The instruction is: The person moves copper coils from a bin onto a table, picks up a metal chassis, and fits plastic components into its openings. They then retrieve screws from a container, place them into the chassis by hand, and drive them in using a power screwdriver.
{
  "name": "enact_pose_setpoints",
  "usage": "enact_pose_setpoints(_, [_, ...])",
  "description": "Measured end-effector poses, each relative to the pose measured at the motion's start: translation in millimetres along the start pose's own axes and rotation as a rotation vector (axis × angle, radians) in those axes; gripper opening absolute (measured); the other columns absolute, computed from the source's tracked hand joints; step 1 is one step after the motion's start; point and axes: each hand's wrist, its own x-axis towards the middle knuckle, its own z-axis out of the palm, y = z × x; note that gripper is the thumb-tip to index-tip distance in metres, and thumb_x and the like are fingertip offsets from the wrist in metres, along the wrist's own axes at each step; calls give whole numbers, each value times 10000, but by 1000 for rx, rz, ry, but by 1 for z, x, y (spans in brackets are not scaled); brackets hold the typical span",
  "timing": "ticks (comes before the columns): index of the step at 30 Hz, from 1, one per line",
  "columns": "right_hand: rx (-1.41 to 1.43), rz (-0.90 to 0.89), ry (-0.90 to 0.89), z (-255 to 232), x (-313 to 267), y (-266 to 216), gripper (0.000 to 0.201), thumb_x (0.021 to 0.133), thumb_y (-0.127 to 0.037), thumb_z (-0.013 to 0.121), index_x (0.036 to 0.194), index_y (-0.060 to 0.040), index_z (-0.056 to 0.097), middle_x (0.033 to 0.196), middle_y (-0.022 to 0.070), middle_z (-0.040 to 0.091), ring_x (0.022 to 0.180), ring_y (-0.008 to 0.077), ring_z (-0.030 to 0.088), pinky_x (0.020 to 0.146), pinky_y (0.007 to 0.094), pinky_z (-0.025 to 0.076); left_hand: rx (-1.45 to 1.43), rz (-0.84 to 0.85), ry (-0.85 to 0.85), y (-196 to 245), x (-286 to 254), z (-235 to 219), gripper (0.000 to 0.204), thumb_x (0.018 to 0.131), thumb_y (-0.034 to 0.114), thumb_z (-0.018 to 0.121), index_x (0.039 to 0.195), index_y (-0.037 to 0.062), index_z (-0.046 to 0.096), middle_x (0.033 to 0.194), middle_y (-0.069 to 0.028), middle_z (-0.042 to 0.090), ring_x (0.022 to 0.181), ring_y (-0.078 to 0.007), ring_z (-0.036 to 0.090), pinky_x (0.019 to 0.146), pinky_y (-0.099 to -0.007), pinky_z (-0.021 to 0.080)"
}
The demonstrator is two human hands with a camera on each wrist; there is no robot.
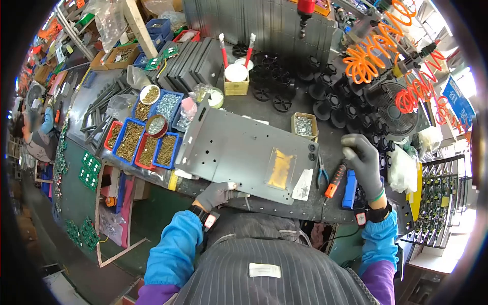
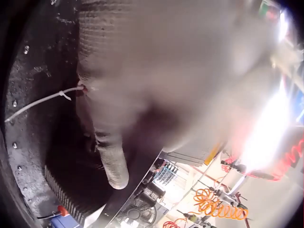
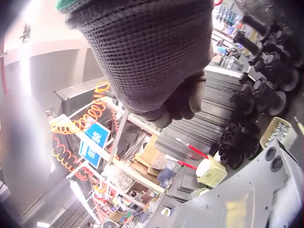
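Left gloved hand pinches near edge of flat grey sheet-metal panel.
Right gloved hand – fingers curled, holding nothing – hovers beside orange-handled screwdriver.

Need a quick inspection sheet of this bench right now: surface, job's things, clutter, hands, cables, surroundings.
Surface: dark workbench, crowded.
Job's things: flat grey metal panel with a yellow film patch, lying on the bench.
Clutter: blue and red bins of screws; orange-handled screwdriver; small cardboard box of screws; black plastic knobs.
Hands: gloved left hand grips the panel's near edge; gloved right hand curled, contents hidden.
Cables: orange coiled hoses overhead.
Surroundings: black fan; green circuit boards.
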Motion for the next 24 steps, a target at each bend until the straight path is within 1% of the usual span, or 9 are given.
enact_pose_setpoints(4, [-8,179,-99,25,-26,31,194,867,-14,651,1052,36,679,1022,78,670,900,118,625,784,246,481,-18,-57,27,-3,-4,-14,407,995,76,561,1367,-71,483,1342,-217,579,1223,-364,605,1031,-554,537])
enact_pose_setpoints(7, [-18,340,-134,42,-43,35,222,877,-21,648,1089,41,667,1004,70,661,881,117,625,779,251,487,-111,-79,-118,1,-5,-27,401,1024,106,537,1388,-45,467,1353,-207,585,1247,-356,597,1070,-549,505])
enact_pose_setpoints(12, [-52,318,-60,50,-70,60,241,883,-36,648,1114,32,664,1008,75,654,892,143,647,803,279,511,-40,-80,-102,19,-29,-64,396,1046,176,506,1400,2,478,1424,-186,540,1321,-340,534,1085,-572,462])
enact_pose_setpoints(14, [-121,303,-82,46,-74,65,250,881,-57,654,1120,17,670,1016,102,658,895,177,667,812,292,520,-1305,-364,-5,12,-21,-111,370,1040,209,508,1359,24,503,1428,-157,540,1308,-317,541,1094,-567,451])
enact_pose_setpoints(16, [-122,328,-114,39,-71,60,250,877,-93,665,1108,-2,681,1015,117,670,889,207,684,809,316,532,-97,37,182,50,-46,-24,225,1022,139,503,1207,19,548,1279,-131,607,1237,-313,584,1077,-571,480])
enact_pose_setpoints(18, [-139,315,-94,32,-64,68,246,868,-102,674,1095,-6,687,1015,122,685,883,221,683,807,325,535,-65,46,107,40,-46,-42,196,1022,144,503,1152,15,574,1205,-119,639,1167,-287,629,1054,-547,507])
enact_pose_setpoints(20, [-104,308,-67,22,-54,95,237,863,-101,676,1081,-9,692,1003,129,693,888,240,686,804,328,537,-14,86,213,31,-44,-52,185,1019,145,509,1117,13,594,1159,-115,658,1115,-268,655,1028,-514,533])
enact_pose_setpoints(22, [-214,245,-50,10,-34,113,238,857,-136,696,1062,-15,697,1006,132,697,904,280,689,807,357,538,-76,91,181,11,-44,-72,188,1017,141,511,1107,7,606,1154,-118,668,1087,-254,669,1004,-496,549])
enact_pose_setpoints(24, [-254,262,-69,-3,-12,149,275,847,-183,716,1071,-24,697,1028,133,699,951,297,682,845,387,534,25,118,211,8,-47,-51,223,1016,151,498,1131,-2,612,1171,-123,675,1094,-272,670,991,-494,551])
